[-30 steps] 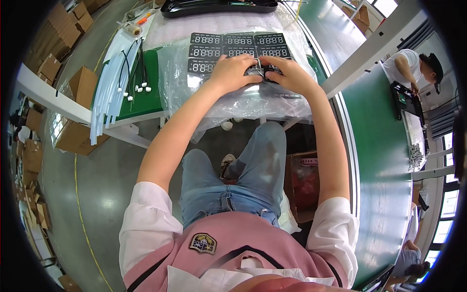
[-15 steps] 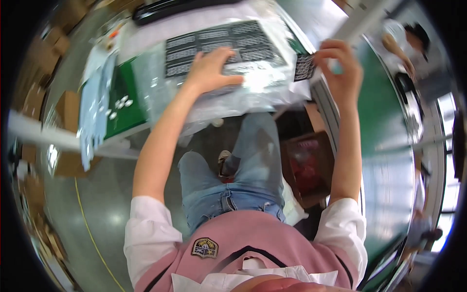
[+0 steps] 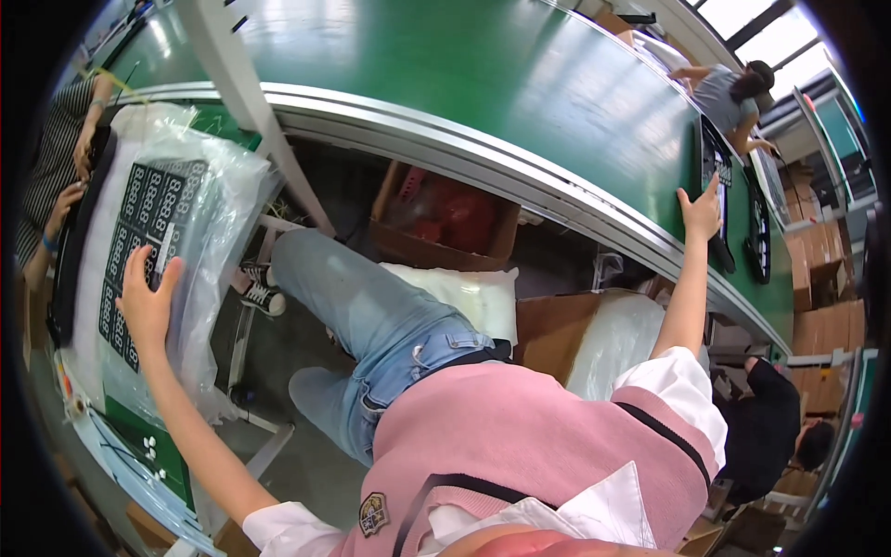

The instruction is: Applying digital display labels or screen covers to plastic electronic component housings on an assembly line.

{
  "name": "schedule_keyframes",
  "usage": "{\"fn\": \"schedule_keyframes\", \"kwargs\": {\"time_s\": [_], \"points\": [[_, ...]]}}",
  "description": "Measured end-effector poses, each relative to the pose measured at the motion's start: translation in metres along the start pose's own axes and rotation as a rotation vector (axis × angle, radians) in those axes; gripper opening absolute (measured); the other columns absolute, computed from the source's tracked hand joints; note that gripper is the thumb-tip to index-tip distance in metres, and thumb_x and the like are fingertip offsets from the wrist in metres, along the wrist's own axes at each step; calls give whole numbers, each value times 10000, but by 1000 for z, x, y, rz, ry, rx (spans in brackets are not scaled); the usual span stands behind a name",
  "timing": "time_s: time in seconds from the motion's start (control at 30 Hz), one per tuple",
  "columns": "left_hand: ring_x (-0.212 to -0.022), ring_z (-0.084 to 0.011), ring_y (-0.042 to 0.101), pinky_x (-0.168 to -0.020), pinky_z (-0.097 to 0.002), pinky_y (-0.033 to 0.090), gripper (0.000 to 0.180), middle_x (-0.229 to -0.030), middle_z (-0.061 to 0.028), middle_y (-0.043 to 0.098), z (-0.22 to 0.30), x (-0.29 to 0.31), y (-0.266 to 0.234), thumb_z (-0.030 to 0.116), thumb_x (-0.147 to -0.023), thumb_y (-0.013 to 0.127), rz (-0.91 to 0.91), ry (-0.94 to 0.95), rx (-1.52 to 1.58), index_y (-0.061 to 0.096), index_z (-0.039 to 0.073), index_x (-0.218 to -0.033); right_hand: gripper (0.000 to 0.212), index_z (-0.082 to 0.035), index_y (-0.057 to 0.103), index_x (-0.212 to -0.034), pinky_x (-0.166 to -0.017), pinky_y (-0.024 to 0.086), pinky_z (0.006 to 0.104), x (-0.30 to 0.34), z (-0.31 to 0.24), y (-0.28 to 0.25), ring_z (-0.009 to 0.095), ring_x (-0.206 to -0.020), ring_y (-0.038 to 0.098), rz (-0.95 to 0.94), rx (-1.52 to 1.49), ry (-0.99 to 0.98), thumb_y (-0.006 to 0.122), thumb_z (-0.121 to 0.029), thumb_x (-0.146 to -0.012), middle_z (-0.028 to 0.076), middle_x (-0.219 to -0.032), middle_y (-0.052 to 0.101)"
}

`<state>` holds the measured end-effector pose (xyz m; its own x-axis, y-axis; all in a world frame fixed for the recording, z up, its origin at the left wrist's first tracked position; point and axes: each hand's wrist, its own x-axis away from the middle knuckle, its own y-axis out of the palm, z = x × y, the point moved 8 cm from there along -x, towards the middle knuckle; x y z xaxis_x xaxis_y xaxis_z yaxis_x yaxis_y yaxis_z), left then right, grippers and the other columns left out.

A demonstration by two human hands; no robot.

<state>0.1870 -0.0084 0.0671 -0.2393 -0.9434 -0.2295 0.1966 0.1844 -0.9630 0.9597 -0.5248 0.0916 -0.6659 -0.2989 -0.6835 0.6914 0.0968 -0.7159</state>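
On the left, my left hand (image 3: 147,306) is spread over a stack of black display panels (image 3: 139,218) printed with rows of white figures. These panels lie on clear plastic wrapping (image 3: 218,200), and the hand appears empty. Far to the right, my right hand (image 3: 703,213) reaches across the green work surface (image 3: 445,84) to a long black device (image 3: 712,148) with keys. Its thumb is apart from its fingers, and the fingertips are at the device's near edge. Whether they press on it I cannot tell. A second black device (image 3: 759,227) lies just beyond.
A metal post (image 3: 227,70) stands between the left table and the long green bench. Beneath the bench are a cardboard box (image 3: 445,218) with red contents and a plastic-lined box (image 3: 613,343). Co-workers are at the far left, upper right and lower right. Another black unit (image 3: 79,232) borders the panels.
My view and body have turned right. My right hand has gone from a small printed black panel beside the stack to the device on the bench. My left hand stays over the stack.
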Motion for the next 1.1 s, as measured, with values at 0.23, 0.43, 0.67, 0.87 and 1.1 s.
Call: {"fn": "schedule_keyframes", "kwargs": {"time_s": [0.23, 0.43, 0.67, 0.87, 1.1], "points": [[-1087, -280, 622, -954, -332, 452, 353, -1149, -138, 672, 13, -1, -38, 314, -1000, 543, 138, 150, 410, 653, 1, -1123, 779, -201, 329, -1448, -626, 515, 490, -3, -30, -2, 367, -695, 674, -20, -118, -174, 750, -347, -810, 150, -758, 689], [-1105, -275, 608, -998, -390, 390, 217, -1107, -87, 679, 123, 22, -61, 238, -918, 641, 355, 432, 222, 664, 44, -1011, 839, -228, 326, -1465, -563, 508, 427, 19, -152, -195, 342, -667, 668, 218, -374, -357, 793, -220, -768, 121, -719, 663], [-1269, -325, 501, -1057, -642, 275, 814, -1372, -119, 531, 207, 27, -88, 550, -730, 769, 405, 534, 338, 476, 138, -1368, 934, -23, 404, -1430, -684, 521, 279, 37, -54, -277, 157, -814, 647, 593, -1036, -421, 897, -284, -680, 114, -866, 707], [-1266, -291, 509, -1058, -435, 376, 1075, -1357, -133, 542, 186, 69, -127, 494, -600, 872, 451, 570, 785, 360, 117, -1468, 962, 16, 314, -1473, -888, 525, 450, 20, -12, -239, 267, -927, 654, 521, -1918, -617, 778, -402, -741, 215, -1058, 656], [-1143, -234, 587, -1001, -342, 423, 834, -1256, -110, 610, 52, 200, -174, 510, -701, 824, 685, 283, 743, 556, 17, -1318, 1033, 1, 228, -1528, -813, 512, 302, 13, -238, -250, 178, -860, 638, -309, -2210, -416, 774, -437, -768, 136, -968, 660]]}}
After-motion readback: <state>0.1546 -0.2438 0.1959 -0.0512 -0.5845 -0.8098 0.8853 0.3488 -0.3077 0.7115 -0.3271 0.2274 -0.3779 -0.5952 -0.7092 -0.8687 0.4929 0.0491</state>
